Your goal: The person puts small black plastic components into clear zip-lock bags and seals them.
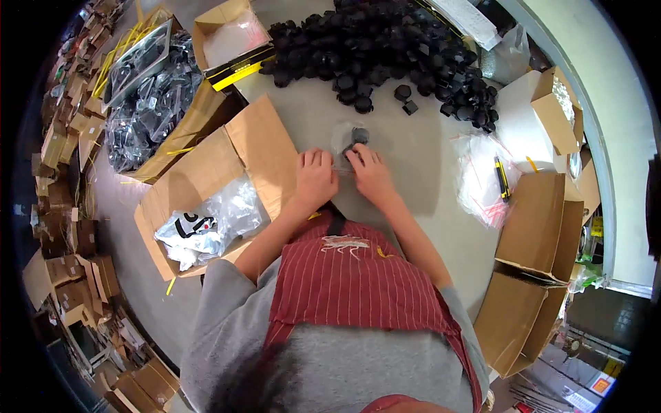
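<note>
Far out to the left of the hands sits an open cardboard box (206,186) on the counter (406,158), with filled clear bags (206,224) lying inside it. Now the left hand (315,180): fingers curled down, pinching the near edge of a small clear bag (348,141) flat against the counter. Just beside it, the right hand (372,173) grips the same edge, fingertips pressed together on the plastic. Inside the bag, just beyond the fingertips, a small black plastic part (359,135) shows through the film. That bag looks thin, limp and slick, the sort that slides and crumples, so the mouth edge, taken with both hands, seems the sensible place to hold. The part itself looks light and hard, not fragile. Beyond both hands, a big heap of black parts (392,48) covers the counter. Off to the right of the right hand, a flat stack of empty clear bags (478,175) lies with a yellow-and-black cutter (502,177) on top.
</note>
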Tool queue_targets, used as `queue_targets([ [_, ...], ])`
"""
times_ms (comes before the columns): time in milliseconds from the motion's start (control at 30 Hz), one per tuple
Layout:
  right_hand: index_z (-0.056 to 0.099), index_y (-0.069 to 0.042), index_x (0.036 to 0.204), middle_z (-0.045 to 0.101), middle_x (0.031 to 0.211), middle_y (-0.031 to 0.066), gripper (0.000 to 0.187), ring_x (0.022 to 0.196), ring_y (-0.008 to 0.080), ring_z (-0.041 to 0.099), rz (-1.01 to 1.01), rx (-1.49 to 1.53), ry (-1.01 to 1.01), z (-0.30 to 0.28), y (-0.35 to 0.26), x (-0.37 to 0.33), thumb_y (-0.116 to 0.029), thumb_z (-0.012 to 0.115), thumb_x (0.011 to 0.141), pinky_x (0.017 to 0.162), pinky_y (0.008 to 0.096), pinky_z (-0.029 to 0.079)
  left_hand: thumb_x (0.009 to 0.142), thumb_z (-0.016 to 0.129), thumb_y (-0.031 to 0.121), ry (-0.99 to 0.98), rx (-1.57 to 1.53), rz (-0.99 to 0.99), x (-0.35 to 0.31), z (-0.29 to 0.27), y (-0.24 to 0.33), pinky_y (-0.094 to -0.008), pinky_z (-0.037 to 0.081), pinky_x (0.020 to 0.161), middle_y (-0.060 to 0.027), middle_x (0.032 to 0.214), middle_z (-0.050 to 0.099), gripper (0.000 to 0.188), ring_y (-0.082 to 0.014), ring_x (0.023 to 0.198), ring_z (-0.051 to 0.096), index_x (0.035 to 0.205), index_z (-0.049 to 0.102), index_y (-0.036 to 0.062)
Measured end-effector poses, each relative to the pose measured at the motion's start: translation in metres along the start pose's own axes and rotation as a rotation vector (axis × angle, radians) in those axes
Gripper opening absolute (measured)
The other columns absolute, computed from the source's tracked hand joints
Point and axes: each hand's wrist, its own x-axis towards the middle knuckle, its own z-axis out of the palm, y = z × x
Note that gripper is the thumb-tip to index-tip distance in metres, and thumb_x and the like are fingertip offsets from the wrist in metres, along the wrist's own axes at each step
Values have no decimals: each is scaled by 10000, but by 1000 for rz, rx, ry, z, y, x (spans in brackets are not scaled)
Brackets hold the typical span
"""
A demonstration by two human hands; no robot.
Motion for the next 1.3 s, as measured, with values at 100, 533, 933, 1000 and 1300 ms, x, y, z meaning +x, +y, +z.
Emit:
queue_targets([
  [100,567,-64,1136,535,1172,115,363,933,293,629,-62,-15,3,16,13,3,-45,629,779,841,419,505,769,660,107,-56,14,-26,1,5,-1,-435,428,891,-126,923,618,205,-318,995,568,932,557,39],
  [533,539,-127,824,616,695,59,190,569,270,632,31,-56,53,45,18,14,-264,642,907,469,395,470,782,676,107,-72,-196,119,-4,3,15,-432,504,643,-99,750,632,200,-309,762,621,944,564,74],
  [933,568,-109,870,645,738,74,142,605,288,655,-47,-82,-111,38,24,14,-233,637,872,519,424,501,804,640,105,-135,-136,-27,-2,-4,10,-462,512,688,-116,827,657,188,-336,832,630,967,556,60],
  [1000,584,-115,843,646,714,64,138,594,275,656,-50,-121,-124,48,29,15,-236,648,852,508,427,500,790,636,103,-168,-136,-23,-3,-6,19,-462,517,672,-108,793,652,193,-334,806,635,965,564,66],
  [1300,587,-130,706,628,620,39,198,560,253,648,-45,-26,42,56,16,10,-262,669,828,469,391,478,832,622,116,-148,-315,8,-21,-2,19,-461,517,588,-117,794,649,185,-331,691,638,994,548,67],
])
